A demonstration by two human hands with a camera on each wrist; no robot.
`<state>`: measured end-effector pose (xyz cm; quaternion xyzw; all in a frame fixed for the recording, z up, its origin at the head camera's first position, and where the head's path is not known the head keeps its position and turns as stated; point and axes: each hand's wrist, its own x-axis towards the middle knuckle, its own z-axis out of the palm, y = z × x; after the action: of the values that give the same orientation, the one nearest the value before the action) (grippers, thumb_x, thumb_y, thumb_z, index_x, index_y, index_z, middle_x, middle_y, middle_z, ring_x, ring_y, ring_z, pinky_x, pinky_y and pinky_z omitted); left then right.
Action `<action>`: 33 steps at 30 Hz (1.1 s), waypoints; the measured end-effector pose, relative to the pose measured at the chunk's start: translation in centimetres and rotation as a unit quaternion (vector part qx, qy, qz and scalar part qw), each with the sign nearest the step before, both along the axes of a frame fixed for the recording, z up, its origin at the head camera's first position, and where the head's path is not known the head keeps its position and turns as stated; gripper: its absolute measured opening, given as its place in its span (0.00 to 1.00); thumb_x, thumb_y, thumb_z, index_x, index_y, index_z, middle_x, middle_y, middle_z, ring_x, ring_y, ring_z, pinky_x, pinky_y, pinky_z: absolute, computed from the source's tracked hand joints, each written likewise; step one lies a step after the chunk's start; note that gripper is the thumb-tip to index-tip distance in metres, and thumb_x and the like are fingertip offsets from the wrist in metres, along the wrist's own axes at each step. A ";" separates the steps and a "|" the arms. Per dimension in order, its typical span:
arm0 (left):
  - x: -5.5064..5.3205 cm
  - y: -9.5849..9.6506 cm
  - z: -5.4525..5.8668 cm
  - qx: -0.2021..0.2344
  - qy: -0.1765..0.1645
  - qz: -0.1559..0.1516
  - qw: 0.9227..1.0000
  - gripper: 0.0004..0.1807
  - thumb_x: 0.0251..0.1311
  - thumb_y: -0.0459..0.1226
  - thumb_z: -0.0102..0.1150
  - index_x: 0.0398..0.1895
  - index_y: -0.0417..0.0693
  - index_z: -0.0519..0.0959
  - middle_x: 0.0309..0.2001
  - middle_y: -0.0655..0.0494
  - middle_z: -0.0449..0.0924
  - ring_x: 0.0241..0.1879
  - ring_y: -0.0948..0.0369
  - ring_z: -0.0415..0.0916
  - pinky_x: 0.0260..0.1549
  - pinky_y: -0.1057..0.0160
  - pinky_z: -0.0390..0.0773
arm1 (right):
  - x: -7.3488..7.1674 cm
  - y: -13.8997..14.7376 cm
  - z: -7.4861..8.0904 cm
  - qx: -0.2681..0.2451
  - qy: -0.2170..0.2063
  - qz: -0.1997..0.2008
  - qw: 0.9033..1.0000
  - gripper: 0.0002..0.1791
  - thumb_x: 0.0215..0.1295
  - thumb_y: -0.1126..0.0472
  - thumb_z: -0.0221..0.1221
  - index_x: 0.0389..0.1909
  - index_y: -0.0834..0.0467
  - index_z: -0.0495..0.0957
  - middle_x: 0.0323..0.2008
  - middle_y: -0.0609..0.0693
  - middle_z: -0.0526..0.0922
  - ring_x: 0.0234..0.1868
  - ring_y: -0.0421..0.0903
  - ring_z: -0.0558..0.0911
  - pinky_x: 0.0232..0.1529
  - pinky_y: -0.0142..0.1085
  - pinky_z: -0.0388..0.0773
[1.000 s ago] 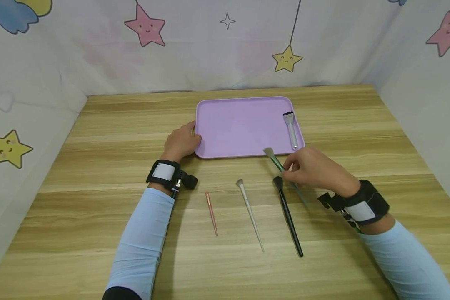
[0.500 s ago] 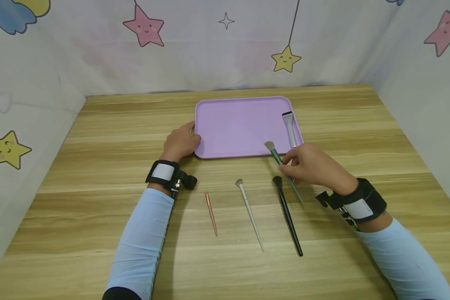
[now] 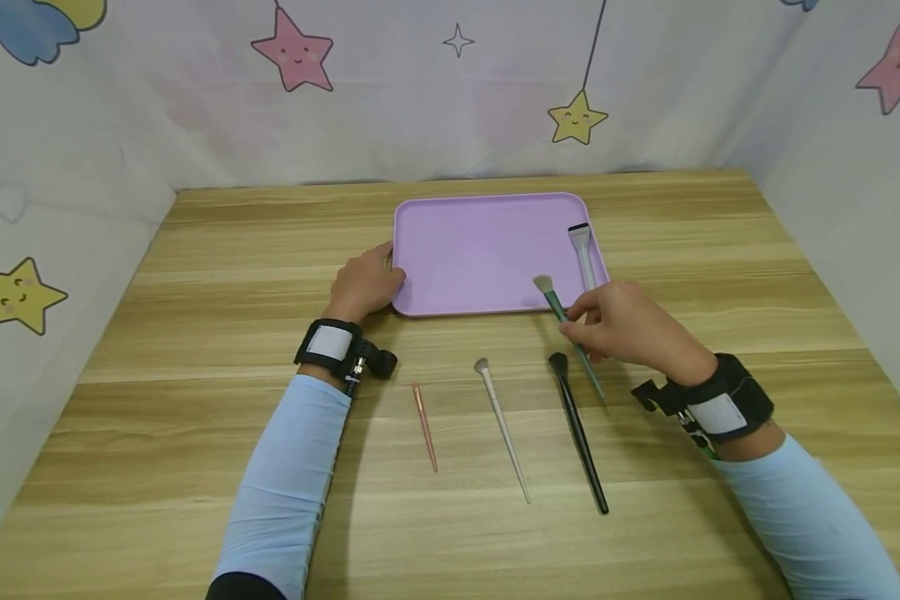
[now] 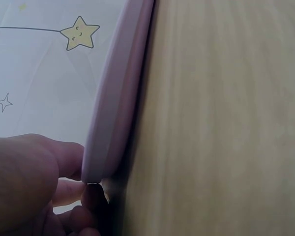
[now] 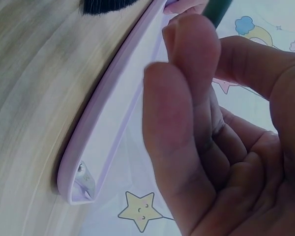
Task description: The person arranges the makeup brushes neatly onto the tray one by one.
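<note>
At smooth round-cornered tray (image 3: pixel 487 258), right fingers (image 5: pixel 194 54) pinch green flare-bristled brush (image 3: pixel 556 305).

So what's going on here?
A person in light-blue sleeves handles brushes at a wood-grain table. Their right hand pinches a green-handled brush with pale bristles, whose tip appears over the near side of a rectangular purple tray. Their left hand holds the tray's left edge. A black-tipped silver brush lies inside it, on the right. A thin pink brush, a slim white brush and a long black brush lie on the table.
</note>
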<state>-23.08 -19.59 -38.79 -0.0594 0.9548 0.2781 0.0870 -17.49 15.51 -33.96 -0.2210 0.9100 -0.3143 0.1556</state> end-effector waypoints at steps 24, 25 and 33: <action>0.0 0.2 0.0 -0.006 0.000 0.001 1.000 0.36 0.69 0.43 0.46 0.79 0.46 0.58 0.71 0.42 0.67 0.49 0.45 0.73 0.38 0.53 0.69 | -1.1 -0.3 -0.2 -0.023 0.009 -0.026 0.999 0.15 0.68 0.60 0.62 0.44 0.69 0.84 0.19 0.48 0.84 0.18 0.47 0.83 0.22 0.36 0.79; -0.1 0.2 0.0 -0.006 0.000 0.001 1.000 0.36 0.69 0.43 0.46 0.79 0.46 0.58 0.71 0.42 0.67 0.49 0.45 0.73 0.38 0.53 0.70 | -1.1 -0.3 -0.2 -0.022 0.010 -0.027 0.999 0.15 0.68 0.60 0.62 0.44 0.69 0.84 0.19 0.48 0.83 0.18 0.48 0.83 0.22 0.36 0.79; -0.1 0.2 0.0 -0.005 0.003 0.001 1.000 0.36 0.69 0.43 0.46 0.79 0.46 0.58 0.70 0.42 0.68 0.49 0.45 0.73 0.38 0.53 0.70 | -1.6 -0.3 -0.3 -0.013 0.017 -0.032 0.999 0.15 0.69 0.59 0.62 0.44 0.69 0.85 0.17 0.48 0.82 0.18 0.46 0.82 0.21 0.35 0.77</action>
<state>-23.13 -19.39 -38.82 -0.0597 0.9563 0.2735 0.0839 -19.07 15.22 -34.23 -0.1988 0.9150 -0.3275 0.1267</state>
